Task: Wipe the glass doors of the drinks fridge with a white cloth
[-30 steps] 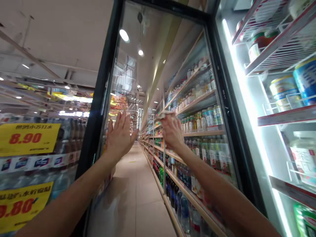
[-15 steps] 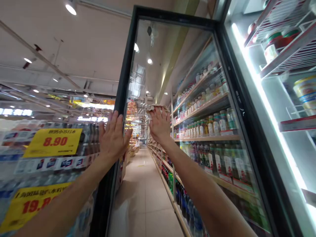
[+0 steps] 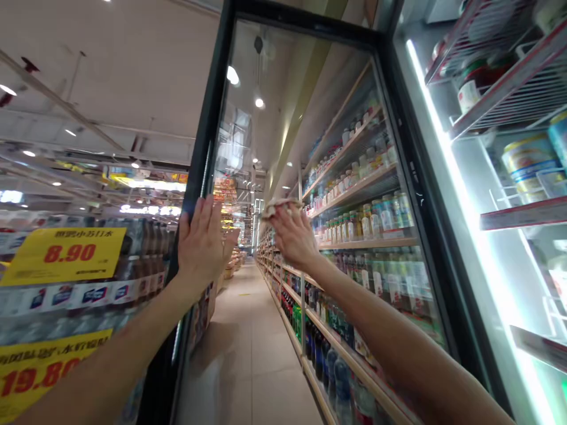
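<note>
"Bracing the door frame point(image 3: 205, 136) is probably the left hand's point(image 3: 201, 242) function: empty, palm flat, fingers extended."

"And the right hand point(image 3: 295, 236)?"

"Laid over a cloth point(image 3: 277, 208), apparently against the glass point(image 3: 328, 118); the flat posture likely spreads pressure. Whether its fingers also grip, I cannot tell."

"The cloth's position?"

"Beneath the fingers, projecting beyond the fingertips, upper left of the palm."

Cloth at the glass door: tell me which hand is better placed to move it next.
Right, most likely: the right hand has its fingers over the cloth, in front of the glass. The left hand, with no cloth visible in it, is spread at the door's dark frame.
</note>
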Tool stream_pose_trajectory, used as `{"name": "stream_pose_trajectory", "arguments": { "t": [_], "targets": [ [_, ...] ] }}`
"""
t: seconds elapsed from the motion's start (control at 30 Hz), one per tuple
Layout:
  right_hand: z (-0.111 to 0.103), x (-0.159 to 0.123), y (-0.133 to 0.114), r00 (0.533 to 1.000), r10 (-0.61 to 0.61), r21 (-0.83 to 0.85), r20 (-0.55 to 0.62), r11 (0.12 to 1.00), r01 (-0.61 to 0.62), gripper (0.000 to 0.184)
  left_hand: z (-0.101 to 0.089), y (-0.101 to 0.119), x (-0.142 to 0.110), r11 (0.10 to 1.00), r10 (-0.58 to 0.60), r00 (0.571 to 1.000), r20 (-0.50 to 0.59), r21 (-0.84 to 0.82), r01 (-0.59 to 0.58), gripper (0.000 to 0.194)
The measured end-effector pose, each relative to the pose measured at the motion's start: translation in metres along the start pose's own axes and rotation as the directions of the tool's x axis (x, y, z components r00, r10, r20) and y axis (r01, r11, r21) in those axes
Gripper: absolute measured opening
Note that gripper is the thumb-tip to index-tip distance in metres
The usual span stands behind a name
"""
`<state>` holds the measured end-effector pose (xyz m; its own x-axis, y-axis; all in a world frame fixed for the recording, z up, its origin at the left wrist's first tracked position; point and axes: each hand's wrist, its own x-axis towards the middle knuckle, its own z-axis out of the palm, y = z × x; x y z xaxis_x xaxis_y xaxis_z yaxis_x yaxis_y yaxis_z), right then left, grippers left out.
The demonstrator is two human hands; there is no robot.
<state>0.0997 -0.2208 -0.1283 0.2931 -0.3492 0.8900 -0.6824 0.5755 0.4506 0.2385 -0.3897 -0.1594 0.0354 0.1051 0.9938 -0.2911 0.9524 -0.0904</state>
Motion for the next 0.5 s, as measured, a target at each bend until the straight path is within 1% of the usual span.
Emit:
{"name": "stream_pose_trajectory", "arguments": {
  "t": [0.03, 0.07, 0.1, 0.13, 0.17, 0.2, 0.23, 0.27, 0.3, 0.33, 0.37, 0.4, 0.43, 0.47, 0.5],
  "targets": [
    [-0.002, -0.006, 0.006, 0.997, -0.071, -0.001, 0.029, 0.997, 0.071, 0.041, 0.003, 0.003, 0.0, 1.0, 0.012, 1.0, 0.006, 0.0, -0.012, 0.063],
    [-0.004, -0.011, 0.013, 0.997, -0.071, -0.011, 0.036, 0.997, 0.071, 0.041, 0.006, 0.007, 0.0, 1.0, 0.02, 1.0, 0.014, 0.0, -0.02, 0.063],
    [-0.006, -0.016, 0.02, 1.0, 0.01, -0.031, 0.015, 0.999, -0.01, 0.042, 0.009, 0.011, 0.0, 1.0, 0.026, 0.999, 0.023, -0.001, -0.026, 0.063],
    [-0.008, -0.019, 0.028, 0.989, 0.146, -0.054, -0.028, 0.988, -0.147, 0.043, 0.012, 0.015, 0.0, 1.0, 0.028, 0.999, 0.032, -0.001, -0.028, 0.063],
    [-0.01, -0.023, 0.035, 0.957, 0.281, -0.068, -0.077, 0.956, -0.286, 0.044, 0.015, 0.019, -0.001, 1.0, 0.027, 0.999, 0.04, -0.002, -0.027, 0.063],
    [-0.012, -0.027, 0.041, 0.925, 0.366, -0.074, -0.107, 0.924, -0.374, 0.045, 0.017, 0.022, -0.001, 1.0, 0.024, 0.998, 0.05, -0.001, -0.024, 0.062],
    [-0.014, -0.031, 0.046, 0.92, 0.378, -0.078, -0.106, 0.919, -0.386, 0.046, 0.019, 0.026, 0.0, 1.0, 0.024, 0.998, 0.063, 0.001, -0.024, 0.062],
    [-0.016, -0.036, 0.05, 0.946, 0.315, -0.08, -0.074, 0.944, -0.32, 0.046, 0.021, 0.029, 0.0, 1.0, 0.026, 0.997, 0.076, 0.003, -0.026, 0.063],
    [-0.018, -0.04, 0.054, 0.979, 0.203, -0.078, -0.022, 0.976, -0.204, 0.045, 0.023, 0.031, 0.0, 1.0, 0.028, 0.996, 0.089, 0.006, -0.029, 0.063],
    [-0.02, -0.045, 0.059, 0.995, 0.097, -0.072, 0.026, 0.993, -0.095, 0.044, 0.025, 0.034, 0.0, 0.999, 0.03, 0.994, 0.1, 0.01, -0.032, 0.063],
    [-0.021, -0.048, 0.065, 0.998, 0.045, -0.072, 0.051, 0.997, -0.041, 0.044, 0.026, 0.036, 0.0, 0.999, 0.034, 0.993, 0.111, 0.014, -0.036, 0.063],
    [-0.023, -0.051, 0.071, 0.996, 0.072, -0.086, 0.045, 0.994, -0.068, 0.044, 0.027, 0.038, 0.0, 0.999, 0.038, 0.992, 0.119, 0.018, -0.04, 0.063],
    [-0.024, -0.053, 0.077, 0.985, 0.173, -0.109, 0.006, 0.979, -0.171, 0.044, 0.028, 0.039, 0.0, 0.999, 0.041, 0.991, 0.125, 0.024, -0.044, 0.063],
    [-0.025, -0.054, 0.082, 0.947, 0.317, -0.131, -0.054, 0.938, -0.322, 0.045, 0.03, 0.042, 0.0, 0.998, 0.047, 0.99, 0.132, 0.031, -0.051, 0.063],
    [-0.025, -0.053, 0.085, 0.885, 0.452, -0.141, -0.114, 0.874, -0.465, 0.045, 0.031, 0.044, 0.0, 0.997, 0.054, 0.989, 0.141, 0.038, -0.06, 0.064]
  ]
}}
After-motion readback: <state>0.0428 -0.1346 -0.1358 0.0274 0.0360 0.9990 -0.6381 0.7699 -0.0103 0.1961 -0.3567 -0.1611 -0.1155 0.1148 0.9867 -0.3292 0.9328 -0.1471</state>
